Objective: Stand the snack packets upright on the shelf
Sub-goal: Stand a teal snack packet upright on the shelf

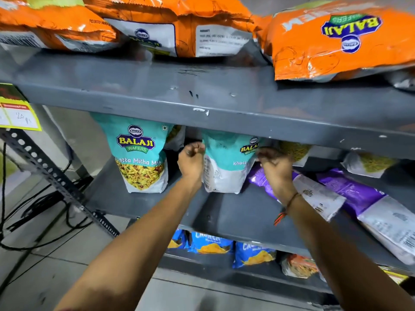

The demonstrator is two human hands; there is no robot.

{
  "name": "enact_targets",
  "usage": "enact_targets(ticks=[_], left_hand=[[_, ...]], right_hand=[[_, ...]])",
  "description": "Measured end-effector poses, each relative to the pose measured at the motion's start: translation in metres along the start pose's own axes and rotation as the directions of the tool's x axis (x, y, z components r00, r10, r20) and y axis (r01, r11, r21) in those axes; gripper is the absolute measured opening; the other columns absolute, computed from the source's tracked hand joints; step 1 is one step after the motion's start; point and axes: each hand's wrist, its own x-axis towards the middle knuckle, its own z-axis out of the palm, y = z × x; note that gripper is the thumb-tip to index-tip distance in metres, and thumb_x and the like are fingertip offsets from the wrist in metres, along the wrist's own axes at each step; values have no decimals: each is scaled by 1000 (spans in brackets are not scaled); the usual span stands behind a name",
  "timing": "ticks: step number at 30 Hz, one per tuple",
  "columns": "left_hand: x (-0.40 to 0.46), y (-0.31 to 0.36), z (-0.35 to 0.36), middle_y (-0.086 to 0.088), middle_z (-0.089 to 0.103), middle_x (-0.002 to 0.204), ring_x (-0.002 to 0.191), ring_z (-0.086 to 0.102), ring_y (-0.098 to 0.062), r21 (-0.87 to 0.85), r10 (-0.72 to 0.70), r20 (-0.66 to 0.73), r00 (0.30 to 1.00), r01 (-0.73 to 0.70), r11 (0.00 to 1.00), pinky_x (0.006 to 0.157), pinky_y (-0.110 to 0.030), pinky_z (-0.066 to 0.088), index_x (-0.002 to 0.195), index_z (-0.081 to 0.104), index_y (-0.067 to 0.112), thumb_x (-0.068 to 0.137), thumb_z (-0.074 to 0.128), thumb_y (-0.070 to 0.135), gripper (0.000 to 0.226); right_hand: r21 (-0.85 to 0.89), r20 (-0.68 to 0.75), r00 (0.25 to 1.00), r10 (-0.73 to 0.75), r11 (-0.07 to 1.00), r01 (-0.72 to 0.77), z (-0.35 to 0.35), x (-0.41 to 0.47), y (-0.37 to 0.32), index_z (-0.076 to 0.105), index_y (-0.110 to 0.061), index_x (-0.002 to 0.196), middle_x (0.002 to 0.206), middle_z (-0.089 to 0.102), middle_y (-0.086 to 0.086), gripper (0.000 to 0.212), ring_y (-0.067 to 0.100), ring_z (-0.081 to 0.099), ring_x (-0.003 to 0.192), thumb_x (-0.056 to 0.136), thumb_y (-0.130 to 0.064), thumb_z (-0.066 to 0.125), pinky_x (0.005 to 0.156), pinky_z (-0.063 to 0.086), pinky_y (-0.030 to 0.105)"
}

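Note:
A teal snack packet point(226, 160) stands upright on the grey middle shelf point(235, 212), and both hands grip it. My left hand point(190, 161) pinches its left edge near the top. My right hand point(275, 169) holds its right edge. To the left a second teal packet point(140, 153) stands upright by itself. At the right, purple and white packets point(350, 194) lie flat on the same shelf. The upper shelf board hides the tops of both teal packets.
Orange packets point(332, 41) lie flat on the upper shelf point(202, 90). Blue packets point(211, 243) stand on the lower shelf. A yellow price tag point(18, 115) hangs at the left. A perforated metal post point(51, 173) and black cables point(33, 221) are by the floor.

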Motion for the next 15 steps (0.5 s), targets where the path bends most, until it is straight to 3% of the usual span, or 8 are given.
enact_targets(ticks=[3, 4, 9, 12, 15], left_hand=[[-1, -26, -8, 11, 66, 70, 79, 60, -12, 88, -14, 64, 998, 9, 996, 87, -28, 46, 58, 64, 25, 81, 51, -7, 42], [-4, -30, -10, 9, 67, 74, 80, 60, -11, 85, -17, 90, 996, 9, 996, 86, -28, 46, 60, 66, 26, 83, 53, -5, 41], [-6, -26, -9, -2, 69, 94, 87, 62, -11, -40, -99, 152, 983, 106, 993, 83, -22, 50, 90, 68, 14, 92, 61, 18, 8], [1, -36, -15, -3, 67, 96, 97, 60, -18, 2, -201, 142, 969, 202, 979, 94, -31, 45, 86, 64, 18, 93, 58, 33, 17], [-7, -43, -15, -3, 66, 95, 100, 59, -24, 125, -175, 119, 977, 160, 979, 93, -34, 42, 91, 63, 14, 96, 52, 32, 21]], right_hand=[[-92, 56, 998, 13, 996, -8, 1, -16, 17, 70, -14, 76, 77, 71, 9, 16, 16, 59, 77, 86, -7, 59, 76, 48, 34], [-86, 53, 998, 20, 996, -16, 0, -18, 22, 69, -7, 81, 78, 69, 12, 13, 17, 58, 77, 87, -7, 58, 74, 47, 35], [-55, 28, 995, 92, 994, -91, -2, -21, 19, 68, -8, 101, 97, 71, 6, 15, 19, 64, 88, 87, -11, 62, 85, 50, 30], [-68, -88, 993, 84, 994, -90, -4, -40, 18, 61, -16, 96, 96, 67, 6, 14, 23, 62, 87, 86, -25, 65, 79, 51, 30], [-87, 0, 995, 97, 992, -97, 3, -73, 20, 56, -21, 89, 85, 63, 1, 17, 14, 59, 76, 84, -35, 64, 73, 55, 46]])
